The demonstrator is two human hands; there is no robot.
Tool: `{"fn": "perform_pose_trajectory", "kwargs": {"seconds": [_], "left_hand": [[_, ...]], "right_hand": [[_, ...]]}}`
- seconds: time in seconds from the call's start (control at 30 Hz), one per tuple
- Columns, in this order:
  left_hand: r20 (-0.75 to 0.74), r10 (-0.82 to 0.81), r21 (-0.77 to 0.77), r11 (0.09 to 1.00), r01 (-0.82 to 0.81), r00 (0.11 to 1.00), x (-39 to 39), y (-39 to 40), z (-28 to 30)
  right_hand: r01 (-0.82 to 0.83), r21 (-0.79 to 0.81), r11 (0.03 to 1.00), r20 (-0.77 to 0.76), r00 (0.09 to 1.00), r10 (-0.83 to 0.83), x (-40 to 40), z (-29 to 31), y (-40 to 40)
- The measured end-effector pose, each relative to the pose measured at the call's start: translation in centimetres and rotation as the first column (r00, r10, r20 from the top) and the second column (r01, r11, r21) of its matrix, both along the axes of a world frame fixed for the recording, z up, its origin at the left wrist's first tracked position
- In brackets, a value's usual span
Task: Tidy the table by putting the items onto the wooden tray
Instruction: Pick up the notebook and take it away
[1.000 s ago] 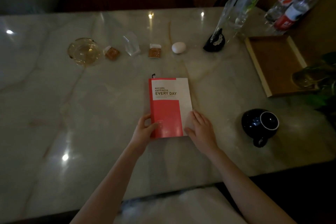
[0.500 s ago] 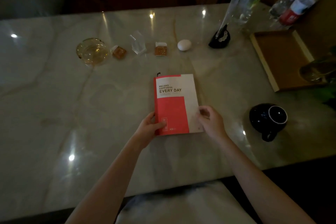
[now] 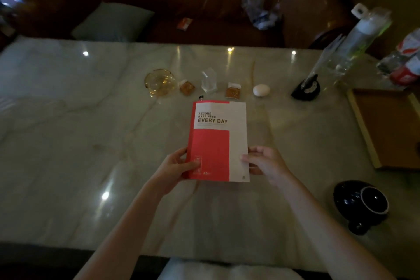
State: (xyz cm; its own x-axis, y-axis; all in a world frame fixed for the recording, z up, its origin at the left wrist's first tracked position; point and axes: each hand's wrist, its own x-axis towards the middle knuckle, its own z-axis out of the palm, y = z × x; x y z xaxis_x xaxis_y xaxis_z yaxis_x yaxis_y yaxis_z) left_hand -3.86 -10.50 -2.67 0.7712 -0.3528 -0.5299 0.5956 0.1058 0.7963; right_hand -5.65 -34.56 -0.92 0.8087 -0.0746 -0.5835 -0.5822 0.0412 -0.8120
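Left hand (image 3: 176, 167) gripped the lower left corner of the notebook (image 3: 218, 141), thumb on the red cover. Right hand (image 3: 264, 162) pinched the lower right edge, thumb on the white part, fingers curled underneath. Notebook at frame centre over the table (image 3: 68, 143); whether its far end touched the marble could not be told.

Containers: tray (image 3: 391, 129) at right edge of frame, only partly in view, nothing seen on the visible part. Mug (image 3: 361, 204) at lower right, lying on its side, mouth facing right, interior dark, contents not readable. Glass bowl (image 3: 160, 82) at upper centre left; contents unclear. Bottle (image 3: 361, 36) at upper right, clear, with white cap.

Notebook orientation: long axis ran from bottom to top of frame, tilted slightly; title text upright to the viewer, top edge pointing to the row of small items above it: two packets (image 3: 186, 87) (image 3: 233, 91), clear block (image 3: 208, 81), egg (image 3: 261, 90). Dark holder (image 3: 305, 90) stood further right of the egg.
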Motion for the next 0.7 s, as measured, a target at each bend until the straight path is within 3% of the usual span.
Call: {"fn": "perform_pose_trajectory", "kwargs": {"seconds": [0.43, 0.7], "left_hand": [[0.090, 0.094, 0.056, 0.993, -0.100, 0.991, 2.3, 11.3, 3.9], [0.110, 0.035, 0.104, 0.993, -0.047, 0.993, 6.0, 24.0, 5.5]], "right_hand": [[-0.107, -0.038, 0.994, 0.152, 0.982, 0.111, 4.5, 4.2, 11.2], [-0.035, 0.006, 0.999, 0.172, 0.984, 0.033, 6.7, 4.7, 23.9]]}}
